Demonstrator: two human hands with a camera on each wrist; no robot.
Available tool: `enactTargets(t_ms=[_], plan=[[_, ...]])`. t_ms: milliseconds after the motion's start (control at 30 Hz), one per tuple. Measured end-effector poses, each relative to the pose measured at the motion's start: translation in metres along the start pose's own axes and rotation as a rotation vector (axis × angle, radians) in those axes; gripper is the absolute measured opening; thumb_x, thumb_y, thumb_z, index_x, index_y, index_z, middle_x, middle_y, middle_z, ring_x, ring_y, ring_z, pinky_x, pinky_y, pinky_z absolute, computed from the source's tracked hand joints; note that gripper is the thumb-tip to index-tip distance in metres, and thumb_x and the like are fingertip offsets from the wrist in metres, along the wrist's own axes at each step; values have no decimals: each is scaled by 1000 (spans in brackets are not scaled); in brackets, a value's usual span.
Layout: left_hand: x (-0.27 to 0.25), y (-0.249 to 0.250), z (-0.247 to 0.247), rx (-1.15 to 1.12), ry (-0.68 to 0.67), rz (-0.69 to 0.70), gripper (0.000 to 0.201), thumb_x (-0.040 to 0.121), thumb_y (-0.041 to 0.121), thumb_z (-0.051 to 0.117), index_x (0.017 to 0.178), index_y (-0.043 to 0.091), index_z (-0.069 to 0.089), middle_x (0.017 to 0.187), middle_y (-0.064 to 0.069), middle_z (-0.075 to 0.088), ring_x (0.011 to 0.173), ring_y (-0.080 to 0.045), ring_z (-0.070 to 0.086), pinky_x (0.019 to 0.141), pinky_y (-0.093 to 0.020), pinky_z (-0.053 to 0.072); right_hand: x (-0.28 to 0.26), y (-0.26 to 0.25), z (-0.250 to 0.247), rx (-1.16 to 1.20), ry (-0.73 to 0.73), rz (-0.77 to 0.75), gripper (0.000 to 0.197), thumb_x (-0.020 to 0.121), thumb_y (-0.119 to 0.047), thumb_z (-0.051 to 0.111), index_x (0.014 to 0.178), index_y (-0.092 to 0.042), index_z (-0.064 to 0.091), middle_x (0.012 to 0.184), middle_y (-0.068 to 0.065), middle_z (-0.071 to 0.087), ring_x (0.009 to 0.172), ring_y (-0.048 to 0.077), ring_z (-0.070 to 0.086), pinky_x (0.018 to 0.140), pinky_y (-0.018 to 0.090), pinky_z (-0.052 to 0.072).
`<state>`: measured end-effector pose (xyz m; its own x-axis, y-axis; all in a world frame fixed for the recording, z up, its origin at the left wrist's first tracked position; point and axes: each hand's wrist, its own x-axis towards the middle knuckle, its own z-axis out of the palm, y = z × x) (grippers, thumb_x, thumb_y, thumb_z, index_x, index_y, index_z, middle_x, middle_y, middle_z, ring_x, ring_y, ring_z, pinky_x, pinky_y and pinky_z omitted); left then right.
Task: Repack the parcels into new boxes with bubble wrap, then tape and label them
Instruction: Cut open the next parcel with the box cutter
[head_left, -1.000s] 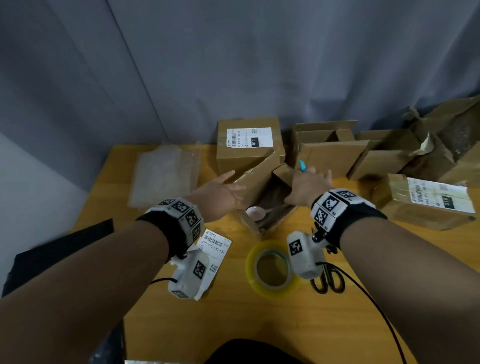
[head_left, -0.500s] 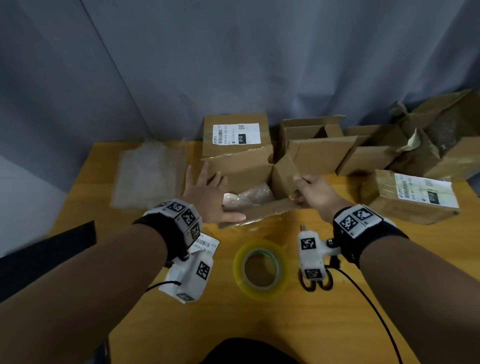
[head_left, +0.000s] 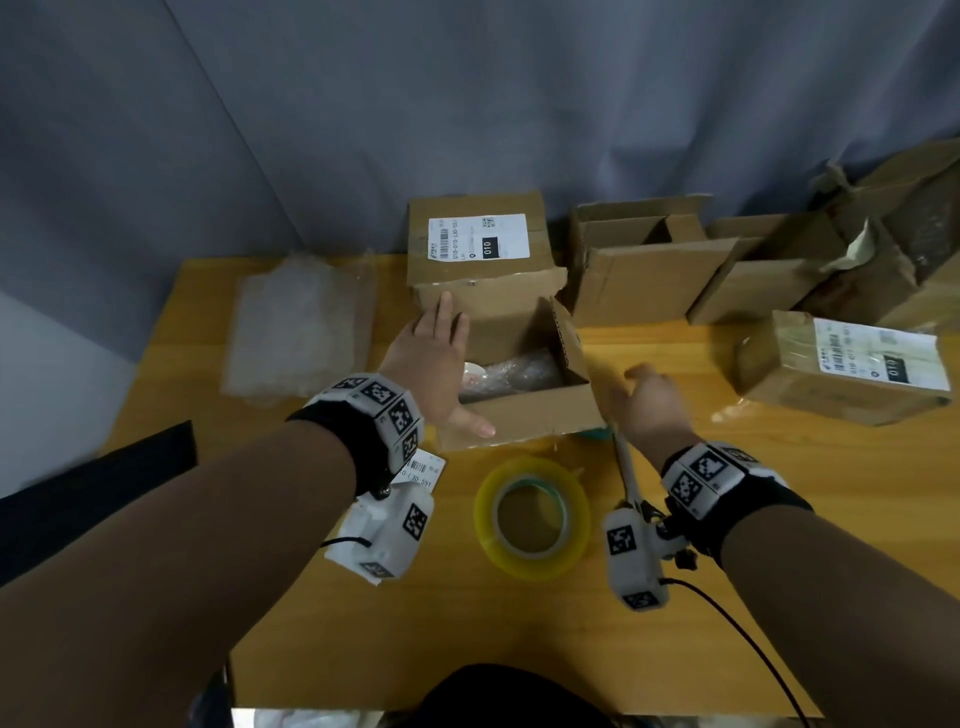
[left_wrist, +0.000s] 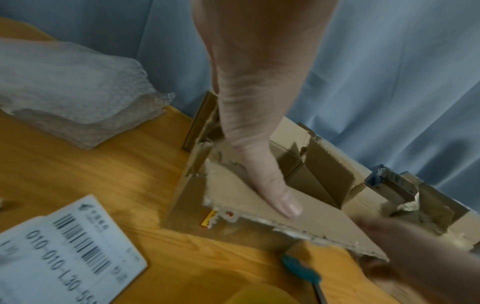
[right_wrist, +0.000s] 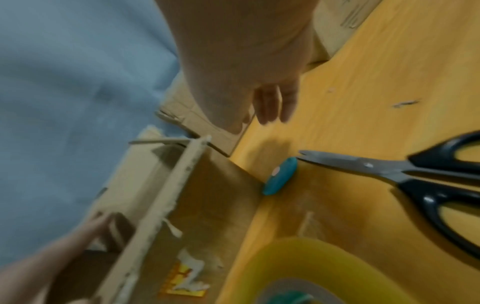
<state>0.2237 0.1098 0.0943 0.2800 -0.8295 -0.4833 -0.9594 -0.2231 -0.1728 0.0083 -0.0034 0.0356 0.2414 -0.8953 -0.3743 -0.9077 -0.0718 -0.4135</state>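
While the left hand (head_left: 434, 371) lies flat on the open box's (head_left: 524, 415) torn flap at mid-table and the right hand (head_left: 649, 400) hovers beside it, loose and empty, the wrapped item (head_left: 514, 371) inside looks light, soft-skinned, perhaps fragile: cradle its middle.

Table (head_left: 779, 519) with boxes (head_left: 644, 270), tape (head_left: 532, 517)
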Motion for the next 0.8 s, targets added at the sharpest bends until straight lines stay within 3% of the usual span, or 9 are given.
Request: enactTargets(t_ms=[100,167,233,333,433,500,600,800], plan=[[-4,-10,10,-57,79,34,131,59,91,40,151,7,-3,155,-14,-22,146,-29,-6,117,-41,10,-9,-26,-31,178,311,-296,33,93,-14,52,126,-14,53,124,7,48,107,21,53,91,30,43],[-6,-18,18,-63,113,61,112,67,88,32,151,15,15,156,-11,-22,146,-26,-7,117,-41,9,-17,-57,-45,248,331,-560,27,89,-7,54,115,-13,59,114,2,50,101,14,50,88,24,42],[-10,-26,23,-63,77,108,84,76,81,29,145,35,32,155,-8,-26,145,-26,-14,116,-48,4,-19,-90,-45,264,214,-723,18,89,-6,53,104,-11,63,105,1,57,94,12,52,85,21,40],[-15,-32,24,-51,-10,166,56,84,74,31,135,52,40,153,-7,-31,140,-32,-27,111,-60,-13,-13,-133,-25,27,-193,-616,20,94,-19,49,91,-12,67,97,2,67,93,15,59,86,24,43],[-19,-32,20,-21,-37,217,50,86,70,36,127,47,52,153,-7,-30,137,-35,-32,105,-63,-21,-7,-156,-4,-210,-450,-411,19,92,-23,50,82,-11,62,83,5,61,89,24,58,77,31,43],[-22,-34,20,-7,-41,259,52,85,70,39,122,40,59,154,-6,-29,136,-35,-34,105,-65,-19,-4,-158,8,-225,-497,-316,17,88,-24,56,93,-10,63,88,6,60,90,25,57,85,35,47],[-26,-34,27,24,-14,278,54,84,73,37,121,41,59,155,-3,-28,136,-37,-33,105,-68,-13,0,-152,22,-185,-554,-169,28,85,-33,60,101,-10,61,102,11,61,98,28,57,96,42,45],[-18,-31,28,-48,-33,230,48,85,71,38,115,43,61,155,-1,-28,136,-37,-34,106,-67,-12,8,-134,30,-190,-554,-82,27,94,-31,53,105,-9,63,109,15,63,100,32,57,99,45,44]])
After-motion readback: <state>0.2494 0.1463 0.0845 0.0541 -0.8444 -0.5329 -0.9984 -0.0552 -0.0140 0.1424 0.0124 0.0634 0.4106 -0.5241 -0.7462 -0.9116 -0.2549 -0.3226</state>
